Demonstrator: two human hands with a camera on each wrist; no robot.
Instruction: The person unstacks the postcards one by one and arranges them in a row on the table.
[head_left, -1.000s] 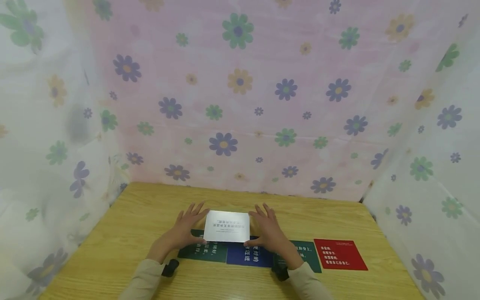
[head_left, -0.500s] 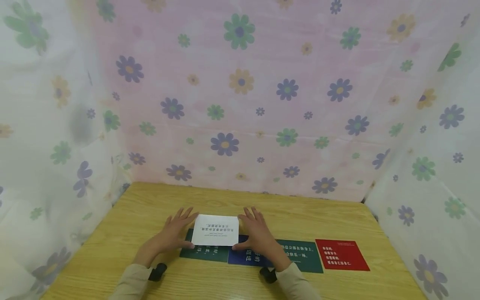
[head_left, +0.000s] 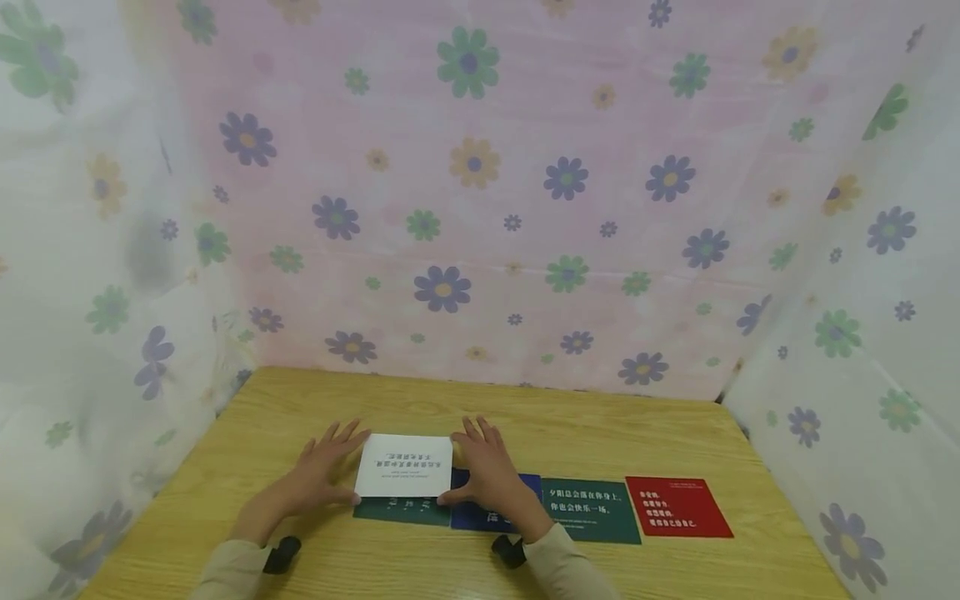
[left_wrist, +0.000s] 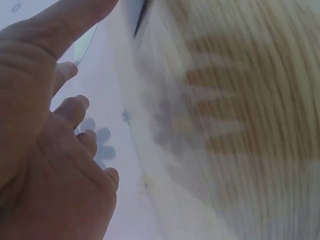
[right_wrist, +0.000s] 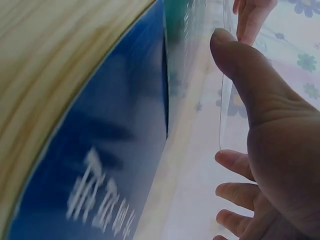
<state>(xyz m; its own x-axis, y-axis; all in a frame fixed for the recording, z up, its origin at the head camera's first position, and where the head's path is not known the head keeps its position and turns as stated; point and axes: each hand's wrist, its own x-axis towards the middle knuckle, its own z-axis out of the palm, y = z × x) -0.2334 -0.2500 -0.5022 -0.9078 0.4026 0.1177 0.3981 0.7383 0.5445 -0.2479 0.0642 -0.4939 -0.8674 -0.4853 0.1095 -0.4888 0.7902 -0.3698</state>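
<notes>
A white card (head_left: 403,467) printed with grey characters is held by both hands in the head view. My left hand (head_left: 311,475) grips its left edge, thumb at the near corner and a finger at the far one. The right hand (head_left: 495,483) grips the right edge the same way. The card is above a dark green card (head_left: 401,511), covering much of it. Beside that lies a blue card (head_left: 531,484), partly behind the right hand. In the right wrist view the white card appears nearly edge-on, apart from the blue card (right_wrist: 115,150) on the table.
Right of the blue card, another green card (head_left: 592,510) with white characters lies flat, then a red card (head_left: 678,508). The wooden table (head_left: 600,425) is bounded behind and at both sides by flower-patterned sheets (head_left: 517,275). Black straps (head_left: 282,554) sit on the wrists.
Both hands have carried the white card leftward and slightly nearer, from above the green and blue cards to above the green one. More of the right-hand green card shows.
</notes>
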